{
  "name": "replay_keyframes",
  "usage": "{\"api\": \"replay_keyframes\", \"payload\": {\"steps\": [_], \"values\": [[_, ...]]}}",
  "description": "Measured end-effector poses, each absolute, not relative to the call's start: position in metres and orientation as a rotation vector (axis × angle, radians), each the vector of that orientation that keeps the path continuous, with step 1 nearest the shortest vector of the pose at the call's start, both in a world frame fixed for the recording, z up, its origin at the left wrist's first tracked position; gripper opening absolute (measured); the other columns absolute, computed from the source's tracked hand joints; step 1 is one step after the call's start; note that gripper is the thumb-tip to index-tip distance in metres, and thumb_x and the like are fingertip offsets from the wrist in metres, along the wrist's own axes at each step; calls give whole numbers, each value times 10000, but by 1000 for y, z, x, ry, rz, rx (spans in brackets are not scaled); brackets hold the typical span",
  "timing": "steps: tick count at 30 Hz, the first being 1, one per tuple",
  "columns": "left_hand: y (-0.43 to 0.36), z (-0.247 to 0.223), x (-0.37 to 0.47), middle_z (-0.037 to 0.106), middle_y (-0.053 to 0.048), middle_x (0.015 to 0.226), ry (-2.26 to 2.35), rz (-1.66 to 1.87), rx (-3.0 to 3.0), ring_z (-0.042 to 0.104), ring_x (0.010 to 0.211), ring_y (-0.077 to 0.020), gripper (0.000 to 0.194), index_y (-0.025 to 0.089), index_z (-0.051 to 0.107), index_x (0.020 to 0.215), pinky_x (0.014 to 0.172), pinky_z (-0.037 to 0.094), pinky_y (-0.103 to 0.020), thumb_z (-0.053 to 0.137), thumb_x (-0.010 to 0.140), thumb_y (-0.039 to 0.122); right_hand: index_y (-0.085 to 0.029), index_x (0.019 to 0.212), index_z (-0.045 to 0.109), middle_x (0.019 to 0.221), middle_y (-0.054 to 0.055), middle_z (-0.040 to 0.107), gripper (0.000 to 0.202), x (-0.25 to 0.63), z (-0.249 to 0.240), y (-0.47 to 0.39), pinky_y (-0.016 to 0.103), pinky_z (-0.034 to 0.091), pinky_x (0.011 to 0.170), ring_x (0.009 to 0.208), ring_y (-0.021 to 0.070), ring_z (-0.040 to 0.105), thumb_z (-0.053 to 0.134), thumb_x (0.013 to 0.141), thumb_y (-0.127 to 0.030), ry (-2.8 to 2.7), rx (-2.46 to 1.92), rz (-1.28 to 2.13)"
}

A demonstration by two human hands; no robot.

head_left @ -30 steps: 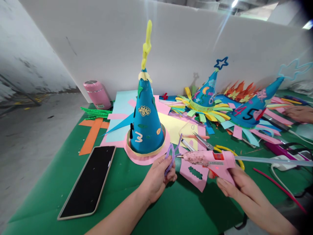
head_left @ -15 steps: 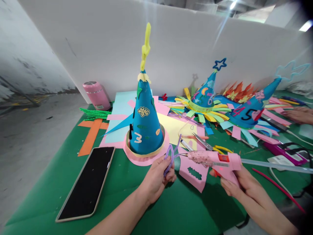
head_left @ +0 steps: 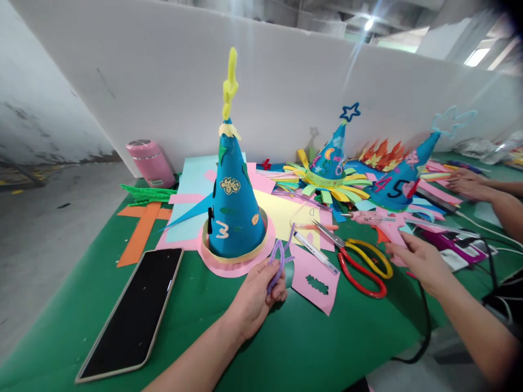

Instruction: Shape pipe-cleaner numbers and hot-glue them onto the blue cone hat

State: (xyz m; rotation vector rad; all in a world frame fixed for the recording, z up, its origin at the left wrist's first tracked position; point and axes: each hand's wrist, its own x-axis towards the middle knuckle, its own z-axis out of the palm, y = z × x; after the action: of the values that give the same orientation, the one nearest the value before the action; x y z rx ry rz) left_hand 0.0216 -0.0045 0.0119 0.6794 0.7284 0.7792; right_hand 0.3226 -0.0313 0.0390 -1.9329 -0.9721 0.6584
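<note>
Pipe cleaner [head_left: 279, 253], purple and bent into a narrow loop, is pinched between the thumb and fingers of the left hand [head_left: 258, 296], just in front of the pink brim of a blue cone hat [head_left: 237, 212]. The right hand [head_left: 423, 264] is wrapped around the handle of a pink glue gun [head_left: 392, 226], its nozzle pointing left, well apart from the loop. Between the hands, scissors [head_left: 342, 245], a white marker [head_left: 312, 250] and pink paper [head_left: 302, 272] with a cut-out lie on the green worktop [head_left: 204, 337]. A dark-screened phone [head_left: 133, 316] lies to the left.
</note>
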Motion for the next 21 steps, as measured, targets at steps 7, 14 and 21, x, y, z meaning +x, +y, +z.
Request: {"api": "replay_keyframes", "payload": {"steps": [7,14,21], "values": [[-7,13,22,333,88,366,720,798,694,235,368,-50,261,165,445,644,498,266,-224,431,831,347,-141,908,609,658,84,608,366,355,8,-13,371,438,595,603,257,595,562,681,-425,-1271,-2181,441],[-6,10,22,336,84,371,735,801,705,247,372,-50,267,166,448,653,507,275,-230,412,844,350,-205,972,537,973,84,589,255,272,30,-10,330,438,749,859,207,556,505,780,-370,-1554,-1671,382],[-5,10,23,345,85,399,754,829,783,243,367,-36,250,160,445,656,462,225,-218,439,833,337,-202,836,603,953,55,587,126,176,46,11,280,455,678,907,192,547,523,784,-284,-1880,-1267,905]]}}
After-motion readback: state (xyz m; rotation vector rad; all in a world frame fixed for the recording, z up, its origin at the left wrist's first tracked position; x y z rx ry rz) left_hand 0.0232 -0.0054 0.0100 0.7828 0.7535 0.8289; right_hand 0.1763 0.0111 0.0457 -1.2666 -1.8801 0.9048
